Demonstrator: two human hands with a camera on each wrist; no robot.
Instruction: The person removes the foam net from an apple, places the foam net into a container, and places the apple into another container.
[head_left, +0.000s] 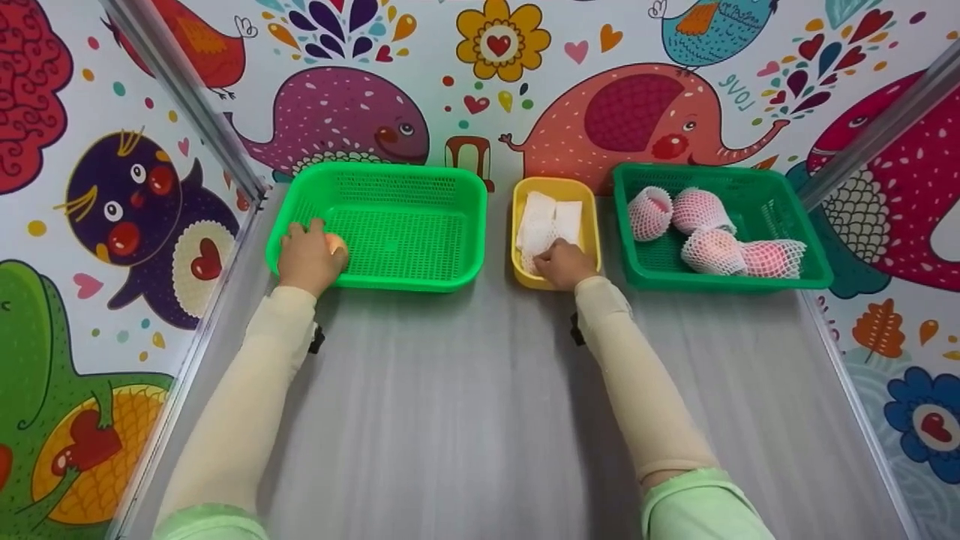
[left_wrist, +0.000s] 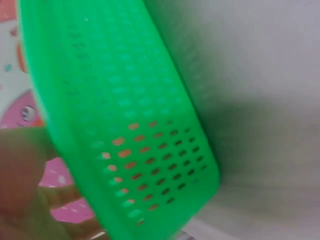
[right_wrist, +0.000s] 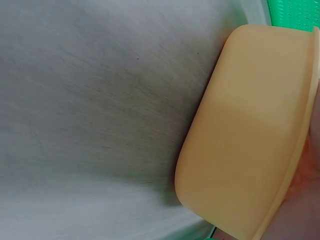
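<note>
In the head view my left hand reaches into the front left corner of the light green basket. Its fingers curl round an orange-pink round fruit, mostly covered by the hand. The left wrist view shows the basket's perforated wall, with the hand beyond the rim. My right hand dips into the yellow container; its thumb and fingers pinch the near end of a white foam net sleeve. In the right wrist view the container's smooth side hides the fingertips.
A dark green basket at the right holds several pinkish fruits in white foam nets. More foam sleeves lie in the yellow container. All three containers stand on a grey table, against cartoon-printed walls at the back and sides.
</note>
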